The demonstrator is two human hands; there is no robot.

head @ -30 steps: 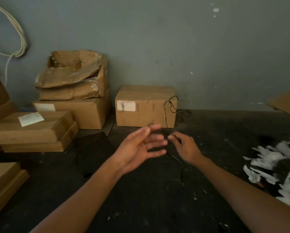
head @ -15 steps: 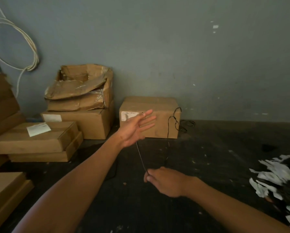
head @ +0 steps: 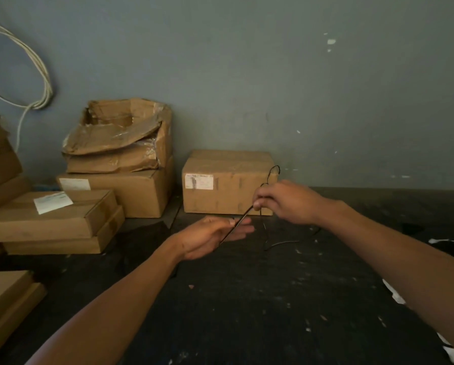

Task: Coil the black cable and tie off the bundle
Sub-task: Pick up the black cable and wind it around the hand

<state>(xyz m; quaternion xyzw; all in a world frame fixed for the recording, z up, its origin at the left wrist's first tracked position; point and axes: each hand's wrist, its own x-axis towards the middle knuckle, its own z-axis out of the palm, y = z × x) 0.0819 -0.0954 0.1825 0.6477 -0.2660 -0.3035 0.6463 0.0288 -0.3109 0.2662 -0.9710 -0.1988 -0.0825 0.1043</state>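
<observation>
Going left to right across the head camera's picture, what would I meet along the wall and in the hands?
White cable loop → crumpled open box → left hand → black cable → right hand.

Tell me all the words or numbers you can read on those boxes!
None can be read.
Sealed box by the wall: white shipping label with dark barcode-like marks, too blurred.
Flat box on the left: white paper slip, print too faint.
Box under the crushed carton: pale label, unreadable.
</observation>
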